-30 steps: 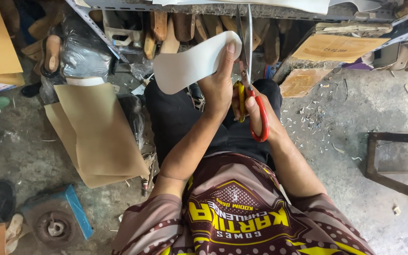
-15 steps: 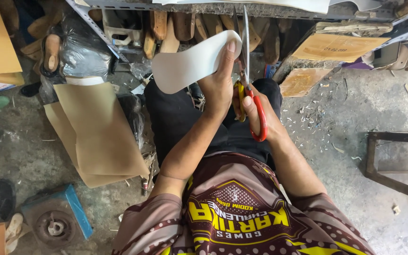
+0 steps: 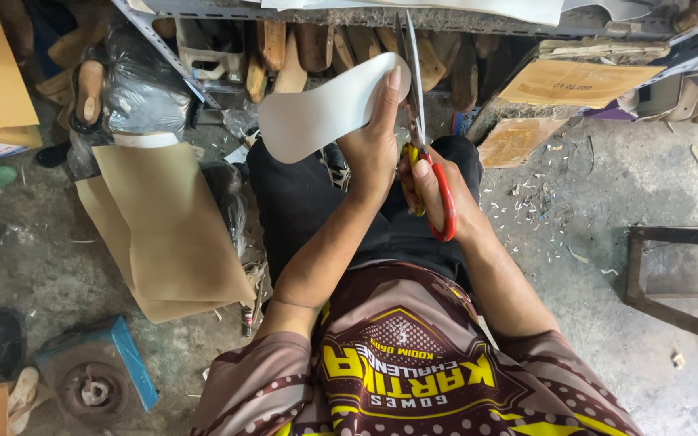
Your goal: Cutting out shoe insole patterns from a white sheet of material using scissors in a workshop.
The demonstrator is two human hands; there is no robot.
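Both hands busy: left hand (image 3: pixel 375 149) pinches white sole-shaped sheet (image 3: pixel 329 106); right hand (image 3: pixel 438 194) grips scissors (image 3: pixel 422 145), blade tips hidden.

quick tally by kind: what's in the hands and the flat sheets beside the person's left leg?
White insole-shaped sheet, in left hand: 1
Scissors with red and yellow handles, in right hand: 1
Tan paper sheets on the floor, overlapping: 2 visible
Total: 4
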